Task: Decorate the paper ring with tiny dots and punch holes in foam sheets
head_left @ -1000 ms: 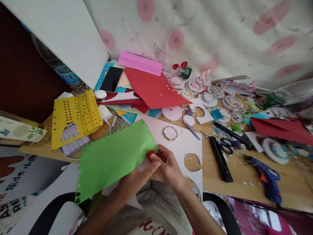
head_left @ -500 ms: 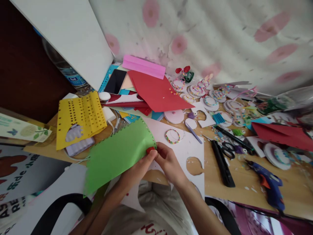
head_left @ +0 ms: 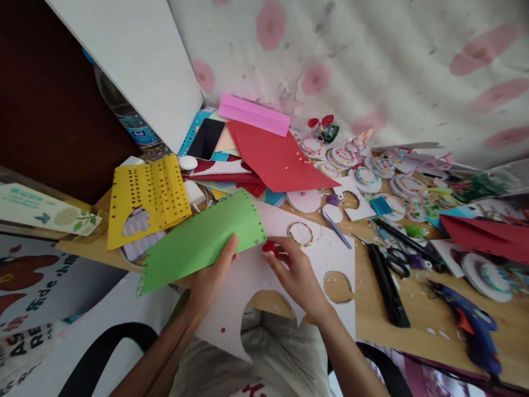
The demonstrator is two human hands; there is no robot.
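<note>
Green paper [head_left: 202, 240], its right edge lined with small holes, held tilted above the counter [head_left: 417, 336]; the left hand [head_left: 211, 277] grips its near edge, thumb on top. Just right of the green paper, the right hand [head_left: 298, 275] pinches a small red punch [head_left: 269, 247] in its fingertips. Beneath the green paper lies a white sheet [head_left: 326, 256] with cut-out holes. Left of it, a yellow sheet [head_left: 144, 196] full of holes; behind it, red paper [head_left: 276, 160]; far right of it, a blue glue gun [head_left: 475, 325].
</note>
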